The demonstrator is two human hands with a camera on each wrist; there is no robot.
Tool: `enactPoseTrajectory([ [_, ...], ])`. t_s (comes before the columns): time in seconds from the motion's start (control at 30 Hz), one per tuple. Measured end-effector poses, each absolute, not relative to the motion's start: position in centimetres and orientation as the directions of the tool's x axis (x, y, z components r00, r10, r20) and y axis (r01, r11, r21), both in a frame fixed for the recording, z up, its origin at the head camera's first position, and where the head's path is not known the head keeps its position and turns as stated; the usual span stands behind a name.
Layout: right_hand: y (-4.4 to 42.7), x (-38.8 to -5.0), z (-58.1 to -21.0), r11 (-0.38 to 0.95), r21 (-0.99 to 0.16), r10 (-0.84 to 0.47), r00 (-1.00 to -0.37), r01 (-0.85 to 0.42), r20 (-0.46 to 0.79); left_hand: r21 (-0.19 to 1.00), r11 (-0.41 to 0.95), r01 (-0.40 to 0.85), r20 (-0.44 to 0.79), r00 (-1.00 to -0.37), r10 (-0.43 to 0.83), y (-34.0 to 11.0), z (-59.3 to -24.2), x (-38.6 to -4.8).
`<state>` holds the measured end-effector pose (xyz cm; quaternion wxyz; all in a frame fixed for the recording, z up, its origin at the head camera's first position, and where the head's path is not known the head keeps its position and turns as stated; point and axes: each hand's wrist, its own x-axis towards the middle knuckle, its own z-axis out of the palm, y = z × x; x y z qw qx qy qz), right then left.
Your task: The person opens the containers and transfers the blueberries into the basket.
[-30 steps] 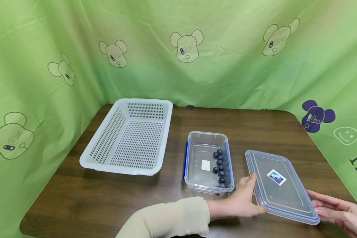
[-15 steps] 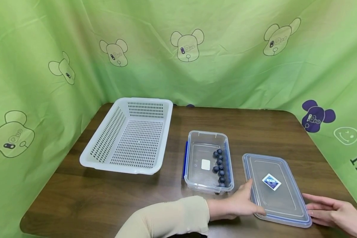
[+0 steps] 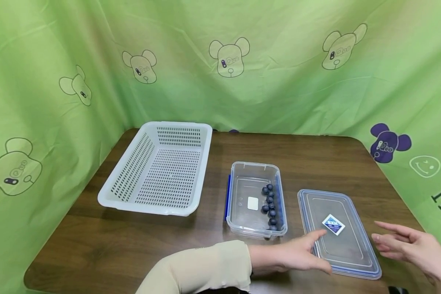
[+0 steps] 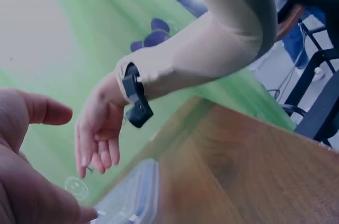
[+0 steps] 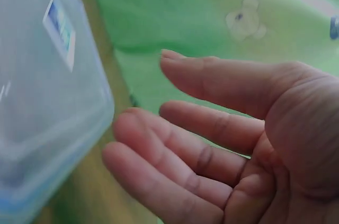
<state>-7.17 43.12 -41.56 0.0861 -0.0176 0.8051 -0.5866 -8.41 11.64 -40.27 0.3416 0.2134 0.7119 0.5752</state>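
A clear rectangular lid (image 3: 339,245) with a blue seal and a blue-and-white label lies flat on the table's right side. Over its near-left edge, my left hand (image 3: 297,252) has thumb and fingers spread and grips nothing. My right hand (image 3: 413,249) hovers just off the lid's right edge, fingers loosely extended and holding nothing; in the right wrist view a gap separates these fingers (image 5: 206,155) from the lid (image 5: 47,102). Left of the lid stands a clear plastic food container (image 3: 242,222), uncovered, with several blueberries (image 3: 271,206) along its right side.
A white perforated basket (image 3: 169,175) stands at the left of the brown wooden table (image 3: 139,245). The container has a blue latch (image 3: 228,198) hanging on its left side. Green printed cloth (image 3: 279,102) encloses the table's back and sides.
The lid was held tilted between both hands, then lowered flat onto the table and shifted slightly left. Both hands have let go, and the right hand has drawn up off its edge.
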Motion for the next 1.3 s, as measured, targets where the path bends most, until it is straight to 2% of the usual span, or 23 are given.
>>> enactPoseTrajectory([
  [0.13,41.1,-8.1,-40.3,0.321,-0.947,-0.120,-0.992,-0.013,-0.028,0.974,0.212,-0.080,-0.218,-0.581,0.784,10.3,-39.0,-8.2],
  [0.23,39.5,-8.8,-39.8,0.235,-0.968,-0.158,-0.986,-0.085,0.048,0.984,0.172,-0.048,-0.171,-0.538,0.826,9.1,-38.2,-8.1],
  [0.4,36.5,-9.4,-40.3,0.005,-0.982,-0.256,-0.950,-0.188,0.181,0.986,0.169,0.001,-0.148,-0.485,0.862,6.8,-37.3,-8.2],
  [0.47,35.2,-9.5,-40.7,-0.043,-0.980,-0.287,-0.937,-0.197,0.201,0.984,0.177,0.015,-0.150,-0.469,0.870,5.8,-36.9,-8.3],
  [0.6,32.6,-9.7,-41.5,-0.025,-0.983,-0.327,-0.928,-0.179,0.178,0.981,0.184,0.055,-0.141,-0.448,0.883,4.1,-35.9,-9.0],
  [0.7,30.7,-9.9,-42.0,-0.023,-0.986,-0.384,-0.909,-0.168,0.164,0.976,0.198,0.087,-0.137,-0.462,0.876,2.8,-35.0,-10.1],
  [0.83,28.6,-10.2,-42.5,-0.023,-0.990,-0.437,-0.889,-0.140,0.136,0.965,0.238,0.112,-0.150,-0.511,0.846,1.2,-34.1,-12.0],
  [1.1,25.6,-10.4,-42.7,0.037,-0.998,-0.411,-0.911,-0.051,0.032,0.914,0.355,0.195,-0.177,-0.596,0.783,-0.2,-33.6,-16.8],
  [1.3,25.0,-10.6,-42.9,0.053,-0.998,-0.423,-0.906,-0.017,-0.007,0.828,0.494,0.265,-0.219,-0.658,0.720,0.1,-33.6,-20.5],
])
